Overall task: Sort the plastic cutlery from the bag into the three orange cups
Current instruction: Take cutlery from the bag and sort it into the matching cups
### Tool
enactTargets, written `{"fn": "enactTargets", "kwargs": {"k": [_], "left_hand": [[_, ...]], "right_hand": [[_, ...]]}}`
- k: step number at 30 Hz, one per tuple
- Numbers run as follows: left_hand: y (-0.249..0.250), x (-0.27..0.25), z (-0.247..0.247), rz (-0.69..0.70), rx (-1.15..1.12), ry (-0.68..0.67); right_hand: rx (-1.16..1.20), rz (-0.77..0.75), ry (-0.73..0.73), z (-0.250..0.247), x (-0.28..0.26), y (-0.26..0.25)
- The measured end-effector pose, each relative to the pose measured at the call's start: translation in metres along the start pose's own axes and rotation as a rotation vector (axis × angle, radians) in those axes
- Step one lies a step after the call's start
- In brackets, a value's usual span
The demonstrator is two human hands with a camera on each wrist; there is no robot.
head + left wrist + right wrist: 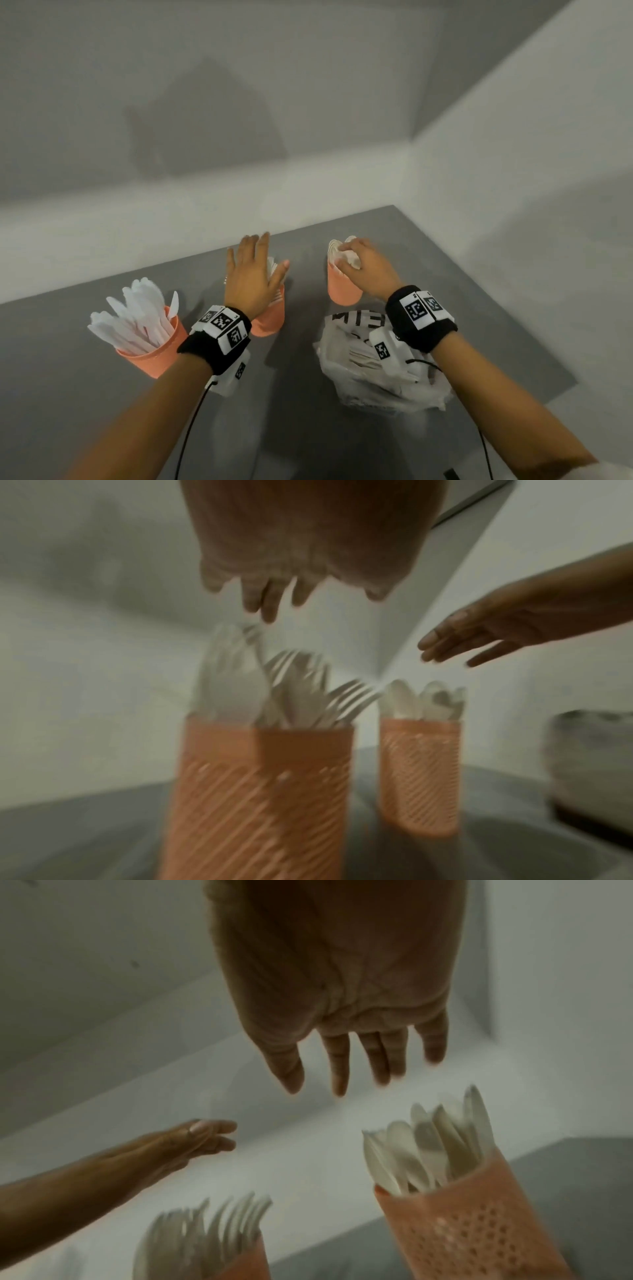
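Hovering over the middle orange cup (270, 318), the left hand (251, 277) has its fingers spread out straight and holds nothing; white forks (308, 693) stand in the cup beneath it. The right hand (366, 265) hangs above the right orange cup (342, 289), which is packed with spoons (424, 1148). From the wrist views its fingers look loosely extended and empty, though from above they brush the spoon tops. Further left, the left orange cup (154, 353) leans, stuffed with white knives (137, 318). The plastic bag (373, 377) lies crumpled on the grey table (68, 377) under the right wrist, a few white pieces showing through it.
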State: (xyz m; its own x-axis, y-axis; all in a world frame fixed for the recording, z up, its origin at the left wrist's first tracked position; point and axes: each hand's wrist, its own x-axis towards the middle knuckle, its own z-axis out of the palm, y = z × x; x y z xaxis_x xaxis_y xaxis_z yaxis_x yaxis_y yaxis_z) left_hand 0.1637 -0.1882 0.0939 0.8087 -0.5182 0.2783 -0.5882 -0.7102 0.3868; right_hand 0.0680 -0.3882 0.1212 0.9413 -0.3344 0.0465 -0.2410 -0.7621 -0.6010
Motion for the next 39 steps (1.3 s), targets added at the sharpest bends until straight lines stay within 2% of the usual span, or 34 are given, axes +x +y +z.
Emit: {"fn": "enactTargets", "kwargs": {"k": [2,3,7,9,11,13,16,19,22,25,28,34,39], "left_hand": [[0.023,-0.009,-0.009,0.107,-0.238,0.126],[0.036,-0.015,-0.011,0.132,-0.341,0.113],[0.079,-0.033,-0.002,0.216,-0.514,-0.086],[0.088,-0.043,0.012,0.210,-0.495,-0.168],[0.089,-0.054,0.031,0.207,-0.425,-0.221],[0.085,-0.066,0.049,0.169,-0.304,-0.308],[0.083,-0.080,0.065,-0.021,-0.208,-0.576],[0.082,-0.088,0.071,-0.098,-0.223,-0.681],[0.080,-0.092,0.068,-0.105,-0.244,-0.687],[0.077,-0.090,0.062,-0.098,-0.291,-0.657],[0.074,-0.082,0.056,-0.073,-0.286,-0.589],[0.075,-0.083,0.054,-0.039,-0.264,-0.579],[0.077,-0.085,0.054,-0.055,-0.245,-0.557]], "right_hand": [[0.123,-0.027,-0.056,-0.016,-0.017,-0.006],[0.128,-0.038,-0.134,-0.022,-0.027,-0.008],[-0.057,0.059,-0.587,-0.020,-0.063,0.001],[-0.239,0.115,-0.695,-0.008,-0.077,0.011],[-0.409,0.155,-0.737,0.005,-0.086,0.026],[-0.488,0.202,-0.732,0.017,-0.092,0.043],[-0.527,0.213,-0.689,0.038,-0.096,0.065],[-0.510,0.180,-0.581,0.063,-0.101,0.076],[-0.467,0.124,-0.454,0.074,-0.101,0.081],[-0.362,0.107,-0.472,0.065,-0.096,0.080],[-0.275,0.076,-0.426,0.055,-0.091,0.079],[-0.388,0.171,-0.502,0.065,-0.097,0.083],[-0.352,0.196,-0.494,0.069,-0.096,0.079]]}}
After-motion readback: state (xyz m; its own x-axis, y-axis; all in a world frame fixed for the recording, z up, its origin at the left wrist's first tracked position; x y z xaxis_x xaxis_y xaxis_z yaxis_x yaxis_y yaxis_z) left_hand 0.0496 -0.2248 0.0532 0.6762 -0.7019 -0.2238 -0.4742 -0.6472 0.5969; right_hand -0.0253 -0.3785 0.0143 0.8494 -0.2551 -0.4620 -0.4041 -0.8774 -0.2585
